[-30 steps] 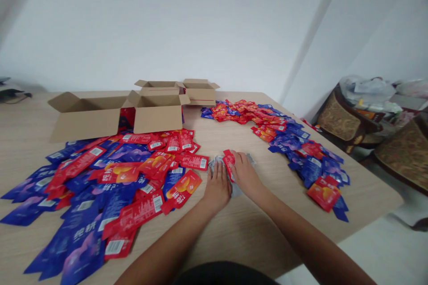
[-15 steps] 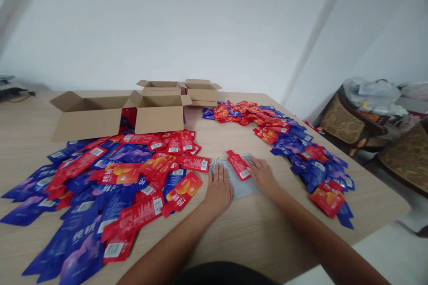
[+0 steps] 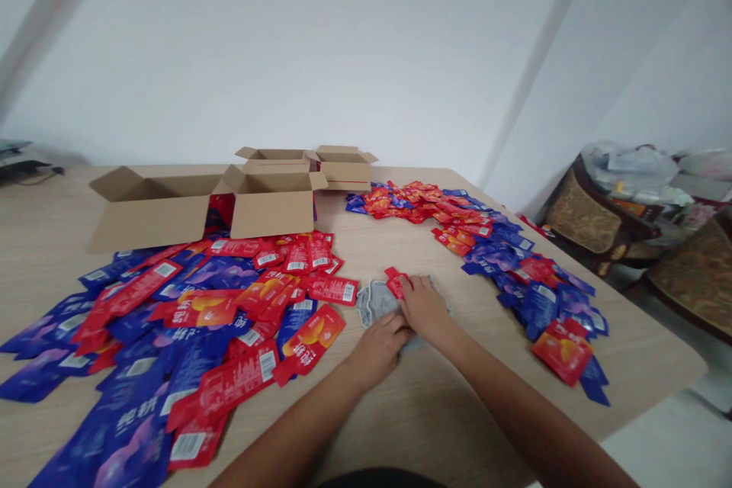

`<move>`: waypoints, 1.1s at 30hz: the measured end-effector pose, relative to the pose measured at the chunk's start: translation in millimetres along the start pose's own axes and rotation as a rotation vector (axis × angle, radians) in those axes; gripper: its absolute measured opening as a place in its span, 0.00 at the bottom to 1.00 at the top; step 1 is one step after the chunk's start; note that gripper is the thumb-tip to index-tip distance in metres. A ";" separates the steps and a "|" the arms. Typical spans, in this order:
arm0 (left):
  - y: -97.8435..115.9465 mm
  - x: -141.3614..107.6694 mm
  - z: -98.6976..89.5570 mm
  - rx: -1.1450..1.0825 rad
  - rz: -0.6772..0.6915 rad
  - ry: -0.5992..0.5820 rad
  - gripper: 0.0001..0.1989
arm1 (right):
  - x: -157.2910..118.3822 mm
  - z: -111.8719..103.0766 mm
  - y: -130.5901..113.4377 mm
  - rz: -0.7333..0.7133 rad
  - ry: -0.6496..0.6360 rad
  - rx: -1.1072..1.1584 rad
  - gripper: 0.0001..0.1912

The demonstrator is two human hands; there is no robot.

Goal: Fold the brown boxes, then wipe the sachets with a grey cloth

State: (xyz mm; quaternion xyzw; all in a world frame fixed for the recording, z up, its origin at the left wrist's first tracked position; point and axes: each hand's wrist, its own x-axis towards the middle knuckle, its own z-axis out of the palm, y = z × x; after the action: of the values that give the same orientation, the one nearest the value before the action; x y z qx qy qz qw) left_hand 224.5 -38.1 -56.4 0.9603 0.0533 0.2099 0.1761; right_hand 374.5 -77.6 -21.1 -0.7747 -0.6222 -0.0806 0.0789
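Note:
A grey cloth (image 3: 376, 299) lies rumpled on the table in front of me, with a loose cord-like edge at its left. A small flat red pouch (image 3: 393, 284) rests on top of it, its narrow neck pointing away from me. My right hand (image 3: 424, 309) covers most of the pouch, fingers bent over it and closed on it. Curled at the near side of the cloth, my left hand (image 3: 382, 347) touches the right fingers; what its fingertips grip is hidden.
Red and blue pouches (image 3: 214, 309) lie heaped to the left. Another band of them (image 3: 486, 244) curves along the right side of the table. Open cardboard boxes (image 3: 271, 213) stand at the back left. Patterned chairs (image 3: 589, 213) with bagged items are off to the right.
Both hands have moved inward from the cloth's sides. My right hand now covers the red pouch, and my left has slid right and nearer to me. The cloth has become more rumpled.

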 end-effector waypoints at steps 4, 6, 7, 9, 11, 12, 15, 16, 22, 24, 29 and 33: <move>-4.3 2.7 -0.8 -0.157 0.011 -0.007 0.22 | 25.8 34.4 24.3 0.085 -0.065 0.103 0.29; -6.2 3.7 0.0 -0.176 -0.002 -0.004 0.22 | 45.3 40.6 39.0 0.170 -0.087 0.155 0.32; -6.9 3.8 0.5 -0.180 -0.005 -0.003 0.22 | 56.0 40.2 45.3 0.230 -0.102 0.173 0.34; -7.5 3.0 1.2 -0.184 -0.008 0.001 0.23 | 76.6 32.8 55.8 0.353 -0.126 0.197 0.39; -6.7 1.3 0.8 -0.183 -0.003 0.006 0.25 | 92.2 18.2 63.4 0.438 -0.131 0.207 0.39; -5.8 0.2 0.1 -0.179 0.002 0.009 0.26 | 96.9 9.1 65.6 0.447 -0.113 0.200 0.36; -1.1 -2.4 -3.8 -0.160 0.026 0.015 0.29 | 94.2 -20.9 60.7 0.384 -0.014 0.164 0.25; 0.7 -2.8 -5.4 -0.157 0.036 0.017 0.29 | 87.9 -30.0 54.0 0.339 0.025 0.137 0.22; 3.9 -1.5 -6.3 -0.270 0.142 -0.033 0.25 | 25.6 -41.1 -13.5 0.133 -0.044 -0.099 0.17; 1.6 -1.0 -3.9 -0.348 0.131 -0.054 0.24 | 9.1 -27.2 -23.2 0.066 -0.131 -0.023 0.20; -4.3 1.2 -2.3 -0.498 0.034 -0.059 0.22 | -2.1 15.9 0.6 -0.089 -0.096 0.199 0.25; -7.2 2.2 -2.3 -0.543 0.056 -0.105 0.23 | 27.4 36.5 25.5 -0.020 -0.090 0.231 0.28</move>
State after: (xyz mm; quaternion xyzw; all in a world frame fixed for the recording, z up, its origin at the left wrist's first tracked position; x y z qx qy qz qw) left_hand 225.3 -30.3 -56.2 0.8886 -0.0405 0.1712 0.4236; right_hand 406.2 -48.8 -51.1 -0.7569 -0.6380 0.0256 0.1391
